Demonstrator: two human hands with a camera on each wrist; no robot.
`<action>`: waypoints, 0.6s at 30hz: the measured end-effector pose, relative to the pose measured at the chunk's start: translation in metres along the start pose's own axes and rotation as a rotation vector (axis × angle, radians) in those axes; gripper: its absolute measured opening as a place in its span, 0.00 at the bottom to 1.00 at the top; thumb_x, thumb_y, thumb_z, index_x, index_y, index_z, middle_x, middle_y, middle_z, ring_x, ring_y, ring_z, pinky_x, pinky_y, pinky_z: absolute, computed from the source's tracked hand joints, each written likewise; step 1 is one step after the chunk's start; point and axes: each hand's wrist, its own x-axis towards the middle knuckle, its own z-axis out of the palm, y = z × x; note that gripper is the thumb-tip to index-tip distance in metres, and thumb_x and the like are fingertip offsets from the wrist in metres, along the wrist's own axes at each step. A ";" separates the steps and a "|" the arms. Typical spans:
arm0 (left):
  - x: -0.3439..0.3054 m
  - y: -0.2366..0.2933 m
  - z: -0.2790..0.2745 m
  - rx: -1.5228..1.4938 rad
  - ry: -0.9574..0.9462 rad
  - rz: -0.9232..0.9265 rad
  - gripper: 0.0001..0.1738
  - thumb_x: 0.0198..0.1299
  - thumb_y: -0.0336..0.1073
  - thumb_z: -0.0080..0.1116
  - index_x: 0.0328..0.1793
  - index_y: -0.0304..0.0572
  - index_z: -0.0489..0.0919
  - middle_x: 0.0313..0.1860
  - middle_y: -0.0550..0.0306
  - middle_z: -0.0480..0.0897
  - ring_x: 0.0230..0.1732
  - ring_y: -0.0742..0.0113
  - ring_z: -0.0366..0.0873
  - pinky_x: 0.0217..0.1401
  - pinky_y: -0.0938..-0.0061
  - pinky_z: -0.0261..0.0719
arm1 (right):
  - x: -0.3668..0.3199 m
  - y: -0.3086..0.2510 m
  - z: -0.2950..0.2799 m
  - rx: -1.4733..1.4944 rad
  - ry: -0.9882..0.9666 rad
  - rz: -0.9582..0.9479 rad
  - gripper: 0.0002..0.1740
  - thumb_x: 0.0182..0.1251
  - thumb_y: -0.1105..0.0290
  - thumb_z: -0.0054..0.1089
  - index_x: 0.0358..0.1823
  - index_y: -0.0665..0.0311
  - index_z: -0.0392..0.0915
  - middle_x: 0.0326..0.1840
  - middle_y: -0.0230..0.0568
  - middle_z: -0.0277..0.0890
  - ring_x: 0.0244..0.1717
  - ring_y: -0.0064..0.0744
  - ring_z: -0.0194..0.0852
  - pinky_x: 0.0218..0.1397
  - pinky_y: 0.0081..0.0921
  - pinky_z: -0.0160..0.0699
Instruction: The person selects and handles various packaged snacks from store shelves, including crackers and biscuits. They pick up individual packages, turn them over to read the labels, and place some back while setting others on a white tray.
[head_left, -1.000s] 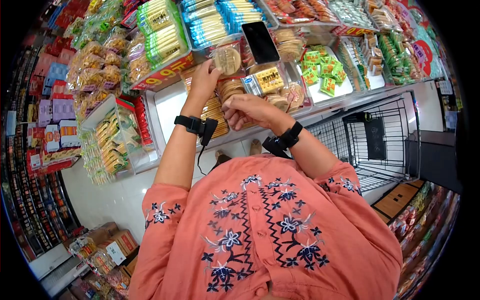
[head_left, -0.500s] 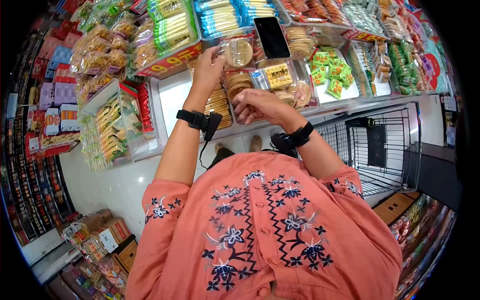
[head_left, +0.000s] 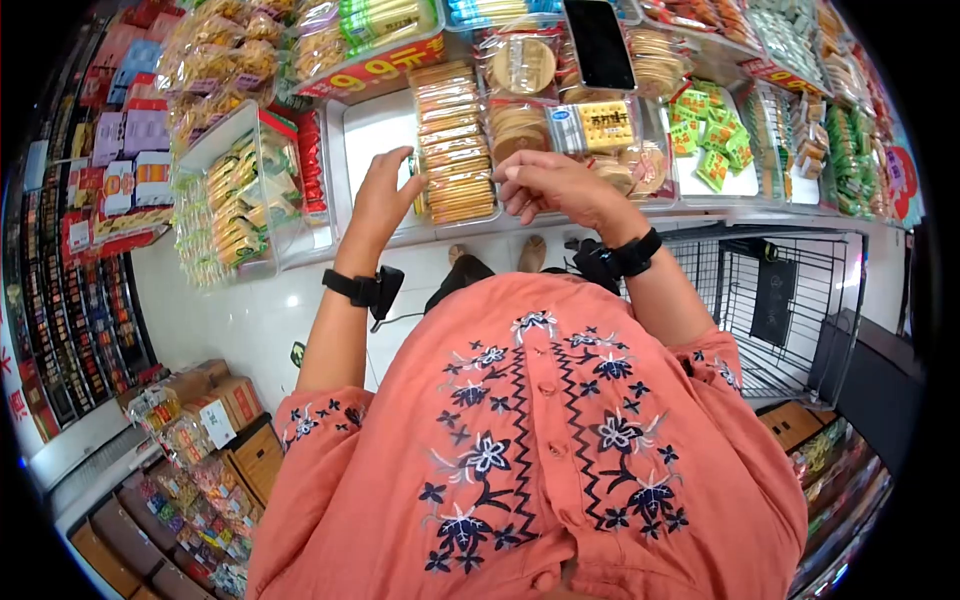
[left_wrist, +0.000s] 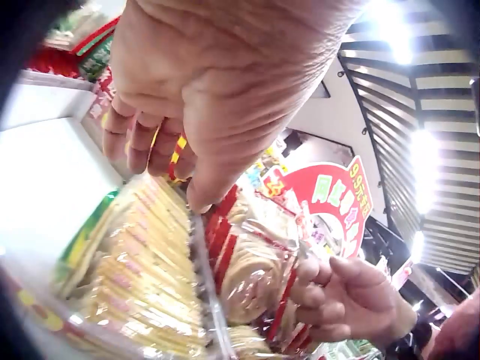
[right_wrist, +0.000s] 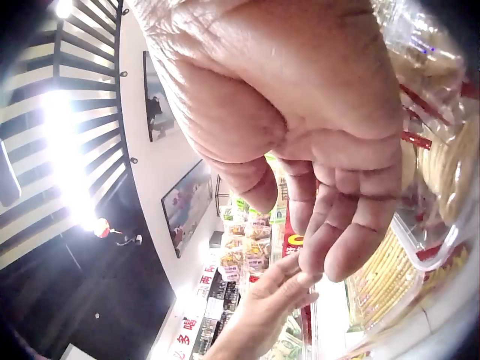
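Note:
My left hand (head_left: 378, 200) hovers at the left side of a row of long, clear-wrapped biscuit packets (head_left: 455, 140), thumb apart from the fingers and nothing in its grasp. In the left wrist view the fingers hang loosely over the packets' far end. Just right of that row, my right hand (head_left: 570, 188) is held over the bin's front, near bagged round biscuits (head_left: 519, 128). Its fingers are loosely bent and hold nothing in the right wrist view. Behind it lies a yellow cracker packet (head_left: 607, 127). A black phone (head_left: 598, 45) rests on the biscuit bags.
Green snack packets (head_left: 715, 130) lie in a bin to the right. A shopping cart (head_left: 790, 300) stands at the right against the display. At the left is a clear bin of wrapped snacks (head_left: 240, 200). A red price strip (head_left: 375, 72) runs along the back tier.
My left hand has left the bagged round biscuit at the back and come down and left, beside the long packets. My right hand stays over the bin's front. The head view has shifted.

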 end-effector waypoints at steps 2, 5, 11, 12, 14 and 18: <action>-0.019 -0.018 0.010 -0.052 0.019 -0.141 0.31 0.65 0.43 0.66 0.70 0.33 0.73 0.61 0.38 0.80 0.61 0.49 0.79 0.63 0.62 0.78 | 0.006 0.000 0.004 -0.005 -0.003 0.013 0.17 0.78 0.57 0.54 0.54 0.64 0.76 0.43 0.36 0.80 0.41 0.25 0.82 0.41 0.23 0.84; -0.034 -0.026 0.016 -0.183 0.009 -0.335 0.34 0.67 0.46 0.65 0.71 0.30 0.71 0.62 0.33 0.79 0.62 0.48 0.80 0.63 0.62 0.78 | 0.017 0.004 0.009 -0.037 -0.019 0.035 0.18 0.78 0.57 0.54 0.54 0.64 0.76 0.47 0.37 0.80 0.41 0.27 0.83 0.42 0.24 0.85; -0.021 -0.015 0.035 -0.239 -0.042 -0.444 0.40 0.64 0.51 0.64 0.69 0.19 0.70 0.60 0.26 0.79 0.60 0.42 0.81 0.61 0.61 0.79 | 0.032 0.008 0.019 -0.202 -0.039 0.075 0.21 0.79 0.58 0.52 0.61 0.68 0.74 0.54 0.44 0.80 0.49 0.30 0.83 0.49 0.26 0.86; -0.018 -0.020 0.038 -0.233 -0.059 -0.434 0.41 0.64 0.52 0.64 0.70 0.21 0.69 0.60 0.28 0.80 0.59 0.44 0.81 0.61 0.62 0.79 | 0.035 0.008 0.020 -0.212 -0.032 0.071 0.21 0.79 0.58 0.52 0.61 0.68 0.74 0.54 0.44 0.80 0.49 0.30 0.83 0.49 0.26 0.85; -0.017 -0.029 0.043 -0.220 -0.100 -0.416 0.42 0.65 0.54 0.65 0.71 0.24 0.69 0.59 0.32 0.81 0.58 0.49 0.82 0.59 0.63 0.80 | 0.039 0.012 0.024 -0.224 -0.018 0.065 0.21 0.79 0.58 0.53 0.60 0.69 0.74 0.53 0.43 0.80 0.50 0.31 0.83 0.50 0.27 0.85; -0.019 -0.034 0.039 -0.255 -0.173 -0.457 0.40 0.65 0.53 0.65 0.71 0.26 0.70 0.53 0.37 0.84 0.48 0.56 0.85 0.46 0.68 0.84 | 0.054 0.021 0.031 -0.345 0.075 0.021 0.21 0.76 0.59 0.54 0.57 0.70 0.76 0.44 0.39 0.79 0.44 0.27 0.80 0.46 0.26 0.82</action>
